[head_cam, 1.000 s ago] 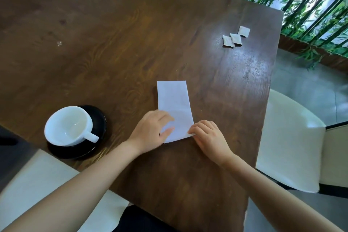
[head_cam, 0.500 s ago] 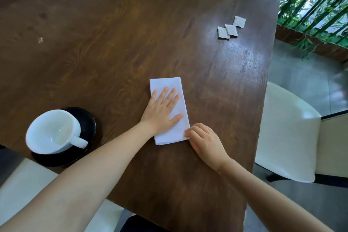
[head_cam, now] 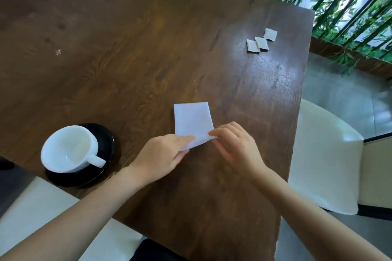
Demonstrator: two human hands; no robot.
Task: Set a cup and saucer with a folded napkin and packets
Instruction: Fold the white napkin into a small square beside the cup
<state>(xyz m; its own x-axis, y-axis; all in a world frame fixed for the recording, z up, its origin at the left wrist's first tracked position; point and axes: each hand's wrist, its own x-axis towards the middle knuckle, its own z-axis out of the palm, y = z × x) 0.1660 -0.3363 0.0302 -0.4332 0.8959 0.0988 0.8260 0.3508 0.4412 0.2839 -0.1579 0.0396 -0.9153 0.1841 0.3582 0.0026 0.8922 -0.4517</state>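
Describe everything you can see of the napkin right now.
The napkin is white, thin and paper-like, folded into a rectangle with crisp edges. Its far end lies flat on the dark wooden table; its near end is raised and bent. The left hand pinches the near left corner and the right hand pinches the near right corner. It lies to the right of the cup, not touching it.

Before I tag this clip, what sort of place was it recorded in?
Probably a café or restaurant dining area: a dark wooden table carries a white cup on a black saucer, a paper napkin and three small packets, white chairs stand beside it, and bamboo lines the far side.
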